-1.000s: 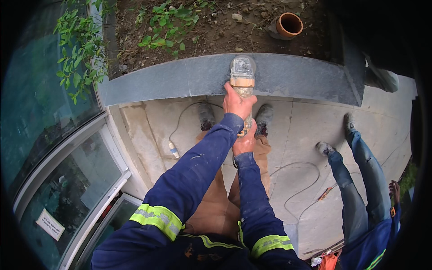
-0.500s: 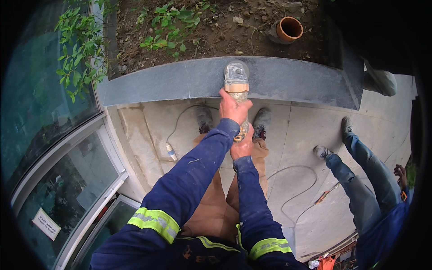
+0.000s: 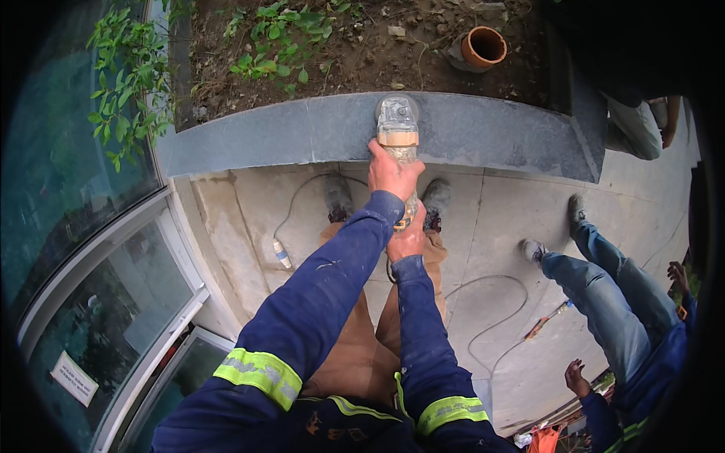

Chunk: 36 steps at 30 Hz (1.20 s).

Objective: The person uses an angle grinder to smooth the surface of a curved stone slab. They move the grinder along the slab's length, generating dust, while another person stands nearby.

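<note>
An angle grinder (image 3: 398, 130), dusty and pale with an orange-tan band, rests with its disc end on the grey stone coping (image 3: 264, 138) of a planter. My left hand (image 3: 393, 175) is closed round the front of its body, just behind the band. Behind it, my right hand (image 3: 408, 236) grips the rear end of the tool. The disc lies mostly hidden under the grinder head, with only its round rim showing. Both forearms, in dark blue sleeves with yellow-green bands, reach forward from the lower edge.
Soil, leafy plants (image 3: 276, 45) and an orange pipe (image 3: 483, 49) lie beyond the coping. Glass doors (image 3: 113, 294) stand at left. Cables (image 3: 502, 279) and a connector (image 3: 282, 254) lie on the paving. A co-worker in jeans (image 3: 596, 291) is at right; another person (image 3: 638, 128) is beyond.
The grinder stays at about the same spot on the coping, still in both my hands. At right, the co-worker's other hand has come into view, and another person's arm shows at upper right.
</note>
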Available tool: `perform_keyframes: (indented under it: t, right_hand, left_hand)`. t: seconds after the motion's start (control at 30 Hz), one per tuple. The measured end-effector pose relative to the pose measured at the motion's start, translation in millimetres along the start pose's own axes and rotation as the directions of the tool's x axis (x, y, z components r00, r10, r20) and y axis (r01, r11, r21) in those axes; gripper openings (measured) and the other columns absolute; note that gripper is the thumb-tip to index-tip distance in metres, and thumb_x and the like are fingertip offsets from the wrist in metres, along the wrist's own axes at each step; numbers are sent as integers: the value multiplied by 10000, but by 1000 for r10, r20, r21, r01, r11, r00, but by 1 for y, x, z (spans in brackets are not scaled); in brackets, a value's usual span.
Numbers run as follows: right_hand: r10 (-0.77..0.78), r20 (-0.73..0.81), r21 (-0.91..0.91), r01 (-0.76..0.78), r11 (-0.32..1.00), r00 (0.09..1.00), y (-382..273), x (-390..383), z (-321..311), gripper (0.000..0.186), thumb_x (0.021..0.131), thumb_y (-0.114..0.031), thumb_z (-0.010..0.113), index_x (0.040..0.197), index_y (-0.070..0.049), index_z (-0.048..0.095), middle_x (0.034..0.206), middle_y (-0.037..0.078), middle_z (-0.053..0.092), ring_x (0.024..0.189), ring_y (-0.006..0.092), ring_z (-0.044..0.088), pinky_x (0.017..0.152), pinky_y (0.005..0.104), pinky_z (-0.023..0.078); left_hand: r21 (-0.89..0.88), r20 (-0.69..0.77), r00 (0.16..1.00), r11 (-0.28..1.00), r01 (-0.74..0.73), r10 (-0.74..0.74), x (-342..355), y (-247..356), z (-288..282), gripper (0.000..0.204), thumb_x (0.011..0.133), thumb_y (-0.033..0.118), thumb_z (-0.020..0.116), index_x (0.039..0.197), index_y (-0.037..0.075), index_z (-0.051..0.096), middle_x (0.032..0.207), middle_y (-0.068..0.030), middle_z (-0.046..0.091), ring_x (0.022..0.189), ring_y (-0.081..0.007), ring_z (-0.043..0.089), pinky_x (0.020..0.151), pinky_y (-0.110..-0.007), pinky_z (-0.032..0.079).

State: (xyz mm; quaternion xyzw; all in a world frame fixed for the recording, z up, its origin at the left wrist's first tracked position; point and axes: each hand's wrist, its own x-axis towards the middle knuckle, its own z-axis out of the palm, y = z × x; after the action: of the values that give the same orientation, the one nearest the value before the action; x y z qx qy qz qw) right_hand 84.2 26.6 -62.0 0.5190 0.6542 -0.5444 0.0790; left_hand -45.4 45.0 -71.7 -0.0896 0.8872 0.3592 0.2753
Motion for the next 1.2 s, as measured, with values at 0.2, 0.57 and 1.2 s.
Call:
perform_keyframes:
  t: [0.2,0.57,1.2]
  right_hand:
    - [-24,-24,13,24,1000,999,-7,-3,-3,753,769,-214,760,1381,-119,332,1056,227,666,1008,411,643,845,446,504]
    - [-50,-61,-33,48,998,997,2,-2,-2,760,768,-221,765,1380,-118,327,1047,233,666,973,429,646,818,463,511]
    - [32,27,-17,-31,999,999,-5,-4,-2,806,737,-216,777,1390,-127,312,1039,238,669,985,430,644,834,464,511]
  left_hand:
    - [-25,44,999,1000,14,-13,-1,5,0,738,646,236,753,1204,-22,344,1097,-284,602,1010,-457,601,874,-486,478]
    - [17,54,998,1000,-12,11,-3,8,6,727,653,243,753,1197,-13,343,1072,-281,616,998,-456,606,871,-491,479]
    - [53,-3,1000,998,14,-14,-3,2,-4,682,667,236,772,1146,-22,360,1006,-258,659,957,-409,657,881,-442,498]
